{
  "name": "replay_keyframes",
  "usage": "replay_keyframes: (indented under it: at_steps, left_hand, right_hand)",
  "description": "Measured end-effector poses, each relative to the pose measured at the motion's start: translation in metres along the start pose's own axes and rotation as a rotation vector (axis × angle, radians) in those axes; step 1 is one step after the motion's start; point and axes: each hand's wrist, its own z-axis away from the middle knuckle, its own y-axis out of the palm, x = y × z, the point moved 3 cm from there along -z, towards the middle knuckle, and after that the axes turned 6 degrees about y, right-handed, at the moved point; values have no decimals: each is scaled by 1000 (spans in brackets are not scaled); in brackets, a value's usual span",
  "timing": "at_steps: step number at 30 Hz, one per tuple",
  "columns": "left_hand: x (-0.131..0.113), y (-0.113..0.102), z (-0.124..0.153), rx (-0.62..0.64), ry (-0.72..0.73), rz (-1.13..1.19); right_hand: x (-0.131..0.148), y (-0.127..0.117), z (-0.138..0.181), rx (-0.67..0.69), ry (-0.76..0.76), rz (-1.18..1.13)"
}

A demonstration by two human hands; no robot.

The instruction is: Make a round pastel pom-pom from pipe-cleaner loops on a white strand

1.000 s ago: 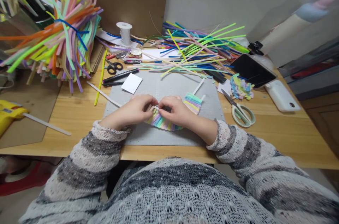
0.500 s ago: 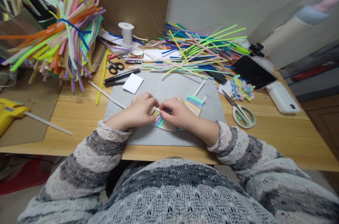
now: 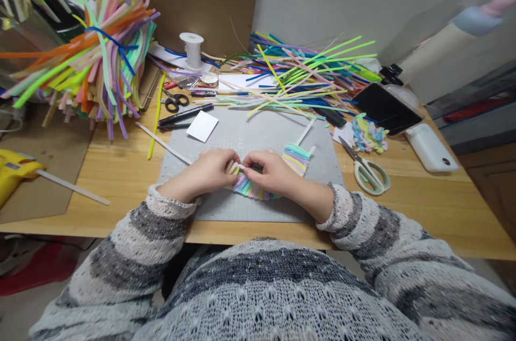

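Note:
On the grey cutting mat (image 3: 258, 131) lies a curved band of pastel pipe cleaners (image 3: 296, 157), woven side by side in green, lilac, yellow and pink. White pipe cleaner ends stick out of its right end, and a long white one (image 3: 165, 143) runs out to the left. My left hand (image 3: 213, 169) is closed on the band's left part, thumb and fingers pinched. Fingertips of my right hand (image 3: 268, 169) pinch a short pale pipe cleaner end (image 3: 241, 166) right beside my left thumb. Both hands cover the middle of the band.
Scissors (image 3: 368, 172), a phone (image 3: 387, 109) and a white case (image 3: 430, 149) lie at the right. Loose pipe cleaners (image 3: 306, 72) spread across the back. At the left are a tied bundle (image 3: 108, 51), a yellow glue gun (image 3: 18, 169), markers (image 3: 185, 116) and a white card (image 3: 202, 126).
My left fingers have lowered and curled in slightly. The pale pipe cleaner end between my hands shows more clearly. My right hand has hardly moved.

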Motion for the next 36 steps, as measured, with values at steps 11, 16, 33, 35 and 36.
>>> replay_keyframes:
  at_steps: [11,16,33,35,36]
  left_hand:
    - [-5,-1,2,30,26,85]
    - [-8,-2,2,-39,24,198]
    - [6,4,-4,-181,24,698]
    - [5,4,-4,-172,43,644]
    - [5,5,-5,-170,46,613]
  right_hand:
    - [1,0,0,11,-21,8]
    - [2,1,0,17,-13,0]
    - [-1,-3,0,-66,41,64]
    - [-1,-3,0,-70,26,49]
    - [-1,-2,0,-73,17,41]
